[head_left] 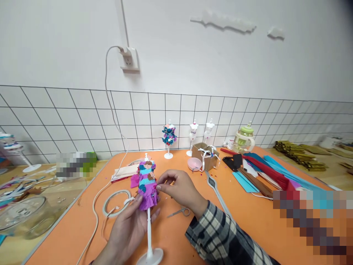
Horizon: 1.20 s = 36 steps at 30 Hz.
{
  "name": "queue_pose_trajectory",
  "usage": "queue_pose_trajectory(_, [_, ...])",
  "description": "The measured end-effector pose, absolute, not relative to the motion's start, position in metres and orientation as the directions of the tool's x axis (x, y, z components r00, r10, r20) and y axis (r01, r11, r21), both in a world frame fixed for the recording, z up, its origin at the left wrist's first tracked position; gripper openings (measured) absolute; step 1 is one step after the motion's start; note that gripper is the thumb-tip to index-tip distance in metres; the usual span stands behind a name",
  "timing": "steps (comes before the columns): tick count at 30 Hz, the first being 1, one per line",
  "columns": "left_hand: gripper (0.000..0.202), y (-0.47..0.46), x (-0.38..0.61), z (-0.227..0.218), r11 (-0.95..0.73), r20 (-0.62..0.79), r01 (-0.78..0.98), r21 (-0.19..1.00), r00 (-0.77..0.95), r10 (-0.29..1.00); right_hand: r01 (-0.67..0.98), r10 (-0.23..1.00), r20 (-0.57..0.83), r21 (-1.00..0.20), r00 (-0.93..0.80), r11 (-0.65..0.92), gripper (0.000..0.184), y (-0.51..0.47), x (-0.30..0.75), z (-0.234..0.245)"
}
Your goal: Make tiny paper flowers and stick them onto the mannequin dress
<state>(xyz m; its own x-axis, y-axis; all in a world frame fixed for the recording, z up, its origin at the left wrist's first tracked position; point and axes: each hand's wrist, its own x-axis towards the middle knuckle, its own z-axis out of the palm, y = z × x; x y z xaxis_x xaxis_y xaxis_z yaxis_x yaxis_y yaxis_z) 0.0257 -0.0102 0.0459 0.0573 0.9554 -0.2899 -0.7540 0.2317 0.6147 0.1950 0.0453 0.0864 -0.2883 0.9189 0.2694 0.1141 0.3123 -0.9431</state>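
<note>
A miniature dress form (149, 232) on a white stem and round base wears a purple crepe-paper dress (148, 195) with turquoise bands and brown and teal paper flowers. My left hand (129, 224) is wrapped round it from behind, the thumb at the skirt's left edge and fingertips showing to the right of the stem. My right hand (179, 187) pinches thumb and forefinger together at the skirt's upper right side; whatever lies between them is too small to make out. Small scissors (180, 212) lie on the orange table under my right hand.
Tape rolls (106, 209) and a white cable (95, 206) lie left. At the back stand a flower-covered dress form (168, 136), white dress forms (193, 134), a pink bowl (194, 164), a cardboard box (211, 162) and a green-lidded jug (244, 140). Crepe-paper strips (275, 167) are piled right.
</note>
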Motion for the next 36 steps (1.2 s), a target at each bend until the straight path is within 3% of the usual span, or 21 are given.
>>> queue_pose_trajectory(14, [0.021, -0.011, 0.022, 0.048, 0.298, -0.361, -0.78, 0.551, 0.1, 0.927, 0.086, 0.897, 0.232, -0.955, -0.377, 0.283, 0.01, 0.041, 0.2, 0.093])
queue_pose_trajectory(17, [0.018, -0.011, 0.021, 0.047, 0.317, -0.397, -0.78, 0.539, 0.097, 0.913, 0.081, 0.894, 0.199, -0.964, -0.4, 0.251, 0.019, 0.043, 0.197, 0.089])
queue_pose_trajectory(20, [0.016, -0.011, 0.021, 0.048, 0.307, -0.423, -0.782, 0.542, 0.062, 0.904, 0.066, 0.883, 0.165, -0.974, -0.44, 0.215, 0.027, 0.045, 0.195, 0.083])
queue_pose_trajectory(24, [0.021, -0.013, 0.025, 0.056, 0.261, -0.439, -0.775, 0.576, -0.024, 0.898, 0.076, 0.867, 0.166, -0.971, -0.47, 0.226, 0.02, 0.044, 0.192, 0.079])
queue_pose_trajectory(28, [0.027, -0.014, 0.03, 0.058, 0.229, -0.43, -0.761, 0.607, -0.072, 0.9, 0.093, 0.864, 0.154, -0.97, -0.48, 0.225, 0.007, 0.037, 0.189, 0.083])
queue_pose_trajectory(33, [0.019, -0.013, 0.031, 0.046, 0.147, -0.345, -0.744, 0.652, -0.118, 0.931, 0.127, 0.91, 0.186, -0.96, -0.37, 0.248, 0.011, 0.028, 0.181, 0.088])
queue_pose_trajectory(36, [0.015, -0.012, 0.03, 0.038, 0.103, -0.27, -0.73, 0.675, -0.114, 0.956, 0.107, 0.923, 0.111, -0.981, -0.369, 0.161, 0.014, 0.026, 0.175, 0.088])
